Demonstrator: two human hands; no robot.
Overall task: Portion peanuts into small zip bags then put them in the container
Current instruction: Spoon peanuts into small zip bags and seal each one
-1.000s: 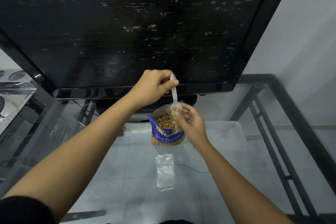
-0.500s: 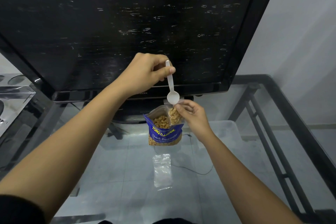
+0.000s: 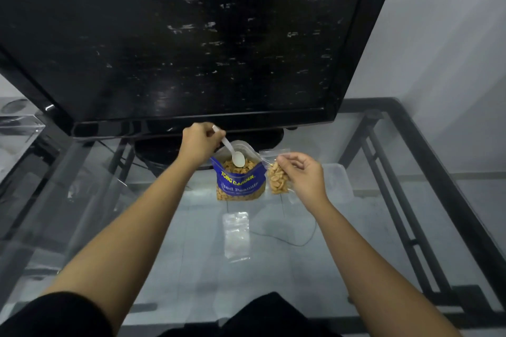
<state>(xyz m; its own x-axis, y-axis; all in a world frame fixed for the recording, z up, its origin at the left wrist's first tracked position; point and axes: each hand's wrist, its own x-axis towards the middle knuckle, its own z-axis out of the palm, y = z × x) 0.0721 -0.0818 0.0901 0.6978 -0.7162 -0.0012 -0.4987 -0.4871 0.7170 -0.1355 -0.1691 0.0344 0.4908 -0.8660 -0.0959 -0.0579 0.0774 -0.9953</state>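
While the left hand point(image 3: 201, 145) pinches a white spoon point(image 3: 232, 151) over the open blue peanut bag point(image 3: 241, 183) standing mid-table, the right hand point(image 3: 302, 174) just right of it pinches a small zip bag point(image 3: 277, 175), part-filled and seemingly unsealed. Nearer lies one empty zip bag point(image 3: 236, 235); a clear container point(image 3: 338, 180) waits far right, apparently holding no bags yet.

The scene is dim and bluish, lit softly from above. Pale glare streaks the glass surface point(image 3: 191, 227) and specks the dark screen point(image 3: 205, 35). Straight edges bow outward near the corners; details look slightly soft.
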